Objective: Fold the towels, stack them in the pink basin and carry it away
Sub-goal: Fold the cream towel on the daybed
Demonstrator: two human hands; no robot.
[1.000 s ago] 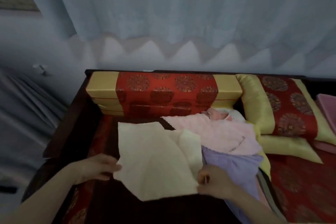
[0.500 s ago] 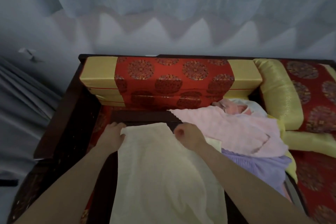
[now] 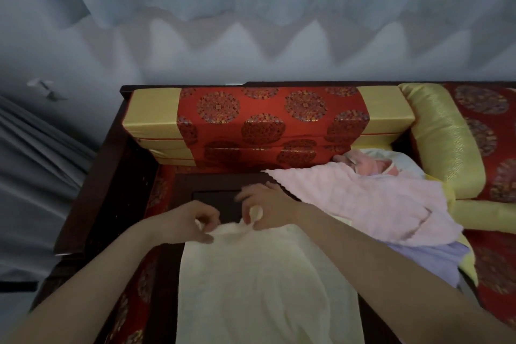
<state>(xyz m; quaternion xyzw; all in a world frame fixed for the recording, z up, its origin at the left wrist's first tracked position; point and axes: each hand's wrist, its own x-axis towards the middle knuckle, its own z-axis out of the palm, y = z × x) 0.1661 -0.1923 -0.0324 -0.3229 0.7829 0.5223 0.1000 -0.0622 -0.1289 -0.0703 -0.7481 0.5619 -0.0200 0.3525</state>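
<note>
A cream towel (image 3: 259, 282) lies lengthwise on the dark low table (image 3: 215, 198), reaching toward me. My left hand (image 3: 184, 222) pinches its far edge at the left, and my right hand (image 3: 268, 208) pinches the same edge just to the right; the two hands sit close together and the edge is bunched between them. To the right lies a heap of towels: a pink towel (image 3: 371, 204) on top, a lilac towel (image 3: 430, 260) under it, a white and pink one (image 3: 374, 165) behind. No pink basin is in view.
A red and gold bolster cushion (image 3: 268, 123) stands against the back of the dark wooden couch frame (image 3: 111, 165). A gold and red pillow (image 3: 452, 134) leans at the right. Pale curtains (image 3: 251, 8) hang behind, and grey fabric (image 3: 33, 176) at the left.
The towel was held up spread, then laid flat with my hands at its far corners. Since then both hands have drawn toward each other and slightly nearer me, gathering the far edge.
</note>
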